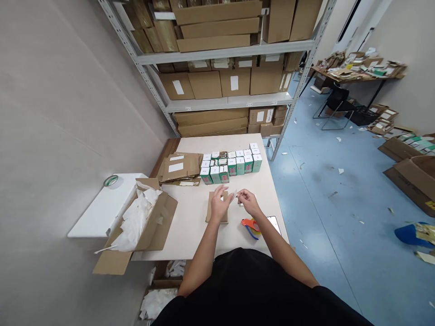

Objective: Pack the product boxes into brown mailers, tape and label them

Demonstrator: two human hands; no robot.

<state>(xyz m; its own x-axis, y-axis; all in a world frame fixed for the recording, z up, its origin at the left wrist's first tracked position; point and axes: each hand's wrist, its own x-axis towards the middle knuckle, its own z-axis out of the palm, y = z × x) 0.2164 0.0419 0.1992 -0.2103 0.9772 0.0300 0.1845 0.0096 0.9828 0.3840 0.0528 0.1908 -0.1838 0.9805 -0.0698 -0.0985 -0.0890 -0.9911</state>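
Over a small flat cardboard box (224, 217) on the white table, my left hand (219, 204) has its fingers spread and its thumb pointing right. A small whitish, partly see-through slip (234, 196), like a sticker, shows at the thumb tip. My right hand (248, 202) is closed in a pinch at the slip's right side. Below my right hand lie an orange tape dispenser (250, 223) and a blue strip-like object (251, 233). A white-screened phone or tablet (273, 223) is partly hidden by my right forearm.
Rows of green-and-white small boxes (240, 165) stand at the table's back, beside stacked flat cardboard (180, 167). An open carton (159, 224) with white paper (139, 219) sits left. Behind, a metal shelf (227, 103) holds cartons. Paper scraps lie on the blue floor (319, 181).
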